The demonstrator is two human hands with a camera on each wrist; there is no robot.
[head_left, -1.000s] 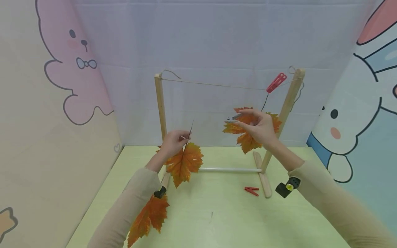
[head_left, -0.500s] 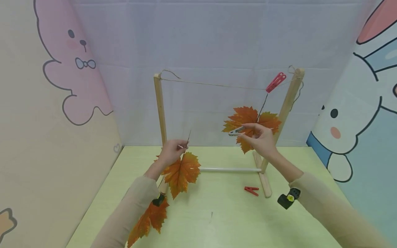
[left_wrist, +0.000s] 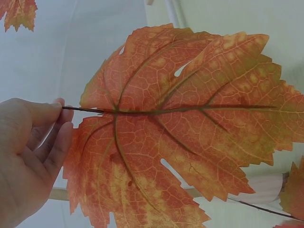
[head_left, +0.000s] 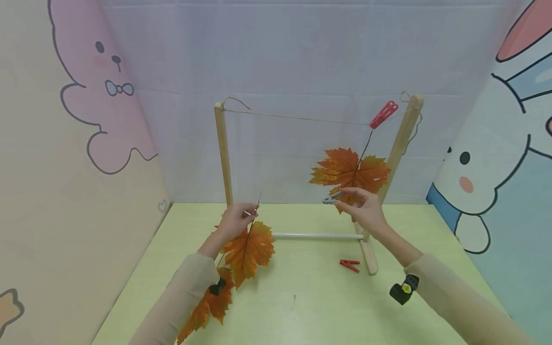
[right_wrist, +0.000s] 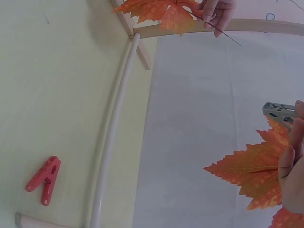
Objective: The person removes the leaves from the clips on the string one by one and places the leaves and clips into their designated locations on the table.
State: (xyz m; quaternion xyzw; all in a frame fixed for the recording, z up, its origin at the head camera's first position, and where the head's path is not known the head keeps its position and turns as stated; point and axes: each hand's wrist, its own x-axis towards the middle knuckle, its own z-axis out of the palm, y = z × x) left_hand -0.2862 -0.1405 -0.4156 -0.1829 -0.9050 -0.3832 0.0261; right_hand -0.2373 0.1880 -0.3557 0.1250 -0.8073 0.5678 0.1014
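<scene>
My left hand (head_left: 236, 221) pinches the dark stem of an orange maple leaf (left_wrist: 180, 99), which hangs down from the fingers. My right hand (head_left: 364, 209) holds a grey clothespin (right_wrist: 280, 112) between thumb and fingertips, its nose pointing left. Behind that hand, another maple leaf (head_left: 340, 167) hangs by its stem from a pink-red clothespin (head_left: 384, 115) on the twine (head_left: 297, 118). Part of this hanging leaf is hidden by the right hand.
A wooden frame with a left post (head_left: 223, 153) and right post (head_left: 403, 139) carries the twine; a white rod (head_left: 319, 236) joins them low down. On the table lie a red clothespin (head_left: 350, 265) and another leaf (head_left: 207, 306), partly behind the left sleeve.
Both hands have come down, the left one with its leaf and slightly leftward, the right one with the grey clothespin. The leaf on the twine is now less covered.
</scene>
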